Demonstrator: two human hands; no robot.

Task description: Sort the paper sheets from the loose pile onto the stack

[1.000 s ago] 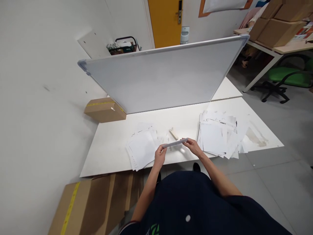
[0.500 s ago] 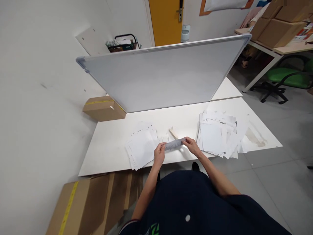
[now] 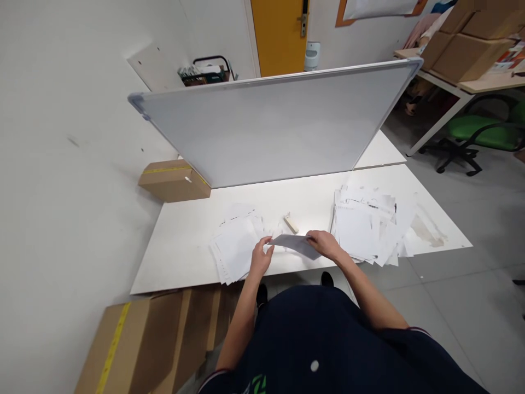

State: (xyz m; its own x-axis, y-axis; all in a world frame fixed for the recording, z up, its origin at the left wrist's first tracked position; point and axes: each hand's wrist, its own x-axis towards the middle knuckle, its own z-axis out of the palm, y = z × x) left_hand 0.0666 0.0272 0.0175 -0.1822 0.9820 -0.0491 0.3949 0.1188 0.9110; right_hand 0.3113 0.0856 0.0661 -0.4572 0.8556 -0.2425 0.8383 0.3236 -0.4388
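Observation:
A sheet of paper [image 3: 296, 244] is held up over the front of the white table [image 3: 184, 246], bent and seen at a slant. My right hand [image 3: 324, 243] is closed on its right end, fingers on top. At the paper's left tip, my left hand [image 3: 261, 258] has its thumb and fingers apart; whether they touch the paper is hard to make out. Just behind the paper lies a small cream-coloured block [image 3: 291, 224]. A loose stack of papers [image 3: 238, 246] is beside my left hand. A larger, messier paper pile [image 3: 356, 227] is right of my right hand.
A large whiteboard [image 3: 270, 131] leans across the back of the table. One cardboard box [image 3: 176, 183] stands at the table's back left corner; more cardboard boxes [image 3: 123, 350] are on the floor at lower left. A green chair [image 3: 484, 131] is by another desk at right.
The paper, held as a narrow strip between both hands, now shows a broader, drooping face. My left hand has shifted slightly left and its fingers have spread; my right hand keeps its grip.

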